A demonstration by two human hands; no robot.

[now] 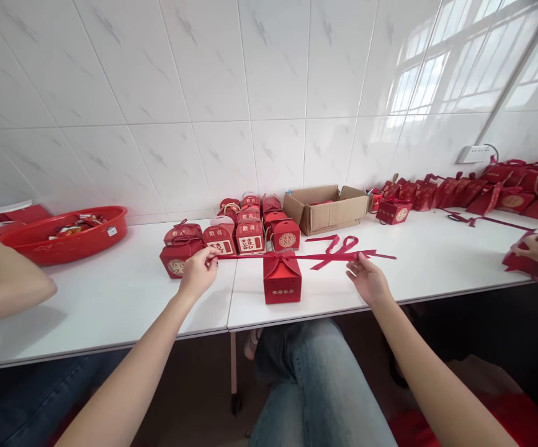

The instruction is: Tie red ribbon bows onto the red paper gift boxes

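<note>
Head view: red box (pixel 282 280) stands between left grip (pixel 198 274) and right grip (pixel 370 280), both pinched closed on ribbon (pixel 245 256).

The front box (pixel 282 282) is coloured red and lettered in pale gold. The ribbon (pixel 314 257) is toned deep crimson. The medallion box (pixel 288 238) is stamped with a round gold pattern on red, and the panelled box (pixel 251 239) is printed red on cream. The wall (pixel 217 68) is veined grey on white. White is shown by the counter (pixel 133 298), bright red by the basin (pixel 64 249), brown by the carton (pixel 336 217).
</note>
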